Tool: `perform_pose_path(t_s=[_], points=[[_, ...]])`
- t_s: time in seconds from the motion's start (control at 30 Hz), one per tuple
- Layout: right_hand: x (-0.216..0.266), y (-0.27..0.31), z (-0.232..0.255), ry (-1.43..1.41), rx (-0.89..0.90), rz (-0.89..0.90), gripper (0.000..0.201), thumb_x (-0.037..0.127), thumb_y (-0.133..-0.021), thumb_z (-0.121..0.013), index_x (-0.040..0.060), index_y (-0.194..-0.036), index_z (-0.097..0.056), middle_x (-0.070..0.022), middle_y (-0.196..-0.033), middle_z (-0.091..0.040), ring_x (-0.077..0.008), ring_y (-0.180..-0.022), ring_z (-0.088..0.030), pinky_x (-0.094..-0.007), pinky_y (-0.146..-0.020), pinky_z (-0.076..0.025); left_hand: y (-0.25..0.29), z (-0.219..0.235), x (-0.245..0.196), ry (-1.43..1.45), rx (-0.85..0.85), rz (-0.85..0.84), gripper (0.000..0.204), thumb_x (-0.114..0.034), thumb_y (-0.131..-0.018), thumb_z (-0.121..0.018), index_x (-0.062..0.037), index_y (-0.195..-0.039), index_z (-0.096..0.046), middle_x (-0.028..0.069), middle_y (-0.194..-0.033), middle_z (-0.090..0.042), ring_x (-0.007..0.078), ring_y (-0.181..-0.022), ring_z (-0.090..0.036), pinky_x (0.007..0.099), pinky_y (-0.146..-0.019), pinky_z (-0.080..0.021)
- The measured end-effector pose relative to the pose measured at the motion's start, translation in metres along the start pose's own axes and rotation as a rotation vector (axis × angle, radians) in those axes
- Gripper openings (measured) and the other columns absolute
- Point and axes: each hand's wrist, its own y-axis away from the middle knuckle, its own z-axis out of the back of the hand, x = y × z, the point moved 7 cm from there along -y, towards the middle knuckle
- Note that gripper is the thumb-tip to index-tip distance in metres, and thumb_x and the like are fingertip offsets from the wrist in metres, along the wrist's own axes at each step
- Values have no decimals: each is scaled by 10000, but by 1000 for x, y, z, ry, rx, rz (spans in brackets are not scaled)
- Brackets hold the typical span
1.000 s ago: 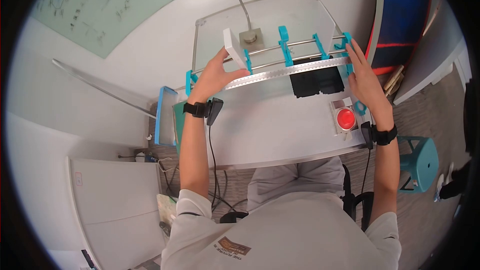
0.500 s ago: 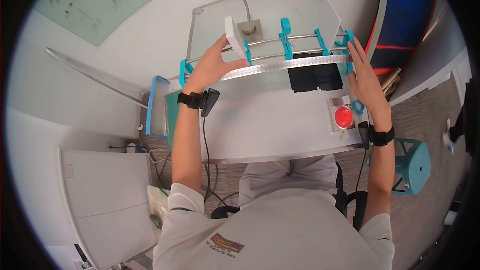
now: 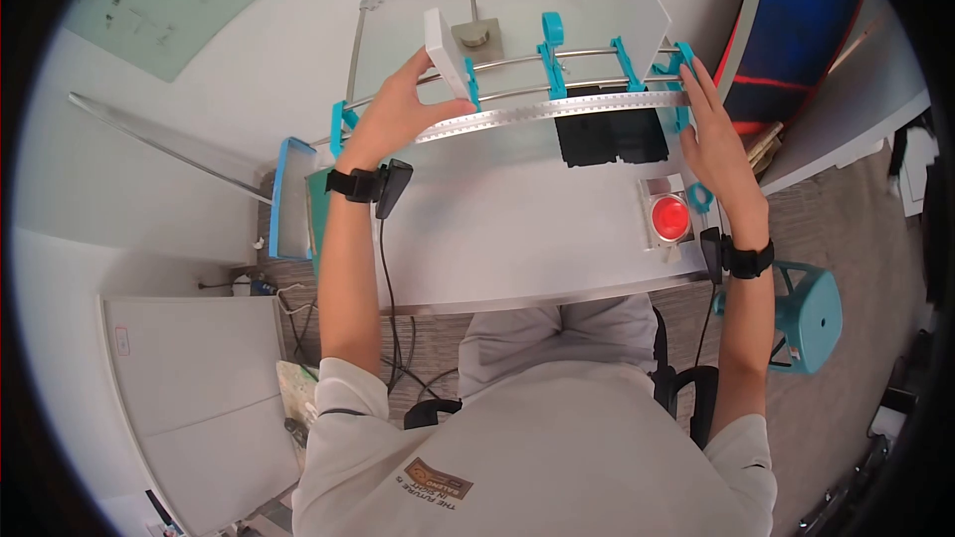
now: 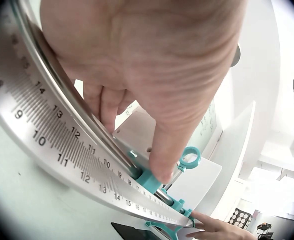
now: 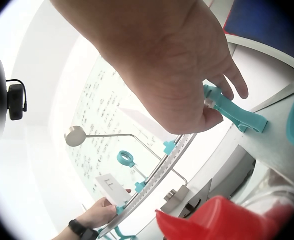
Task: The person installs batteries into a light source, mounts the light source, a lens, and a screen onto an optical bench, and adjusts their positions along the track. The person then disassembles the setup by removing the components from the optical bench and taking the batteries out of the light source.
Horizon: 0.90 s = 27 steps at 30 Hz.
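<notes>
An optical bench with two metal rods and a silver ruler [image 3: 557, 106] spans the table. My left hand [image 3: 398, 119] pinches the upright white box [image 3: 445, 52] near the bench's left end. Its thumb rests on the box's teal slider [image 4: 148, 181], the other fingers behind. An F-like mark shows on the box's face in the right wrist view. My right hand [image 3: 721, 154] grips the teal end support [image 3: 682, 114], thumb on one side and fingers on the other. Between the hands stand a teal ring holder [image 3: 552, 70] and a thin white screen [image 3: 652, 30].
Under the bench lies a black pad [image 3: 607, 144]. A red round container [image 3: 669, 219] and a teal ring [image 3: 701, 198] sit near my right wrist. A lamp base [image 3: 477, 37] stands behind the bench. At the table's left is a blue-edged box [image 3: 282, 201]; a stool [image 3: 811, 318] stands at right.
The head view has shifted, so the bench and table sit further left and higher. Both hands keep their places on the white box and the end support.
</notes>
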Motion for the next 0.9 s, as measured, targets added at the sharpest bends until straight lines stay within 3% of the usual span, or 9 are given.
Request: perform_pose_path(t_s=[0.33, 0.9], points=[[6, -1, 2, 8, 3, 21, 740, -105, -835, -499, 32, -1549, -361, -168, -1656, -286, -392, -1289, -562, -433, -958, -544, 5, 8, -1, 62, 7, -26, 741, -301, -773, -877, -16, -1388, -576, 159, -1325, -661, 299, -1269, -587, 408, -1116, -410], [7, -1, 2, 54, -33, 68, 732, -107, -831, -490, 21, -1541, -363, -181, -1645, -299, -418, -1302, -542, -445, -986, -538, 15, 23, 11, -22, -24, 20, 717, -325, -784, -864, 7, -1355, -586, 183, -1297, -665, 316, -1246, -601, 411, -1088, -437]])
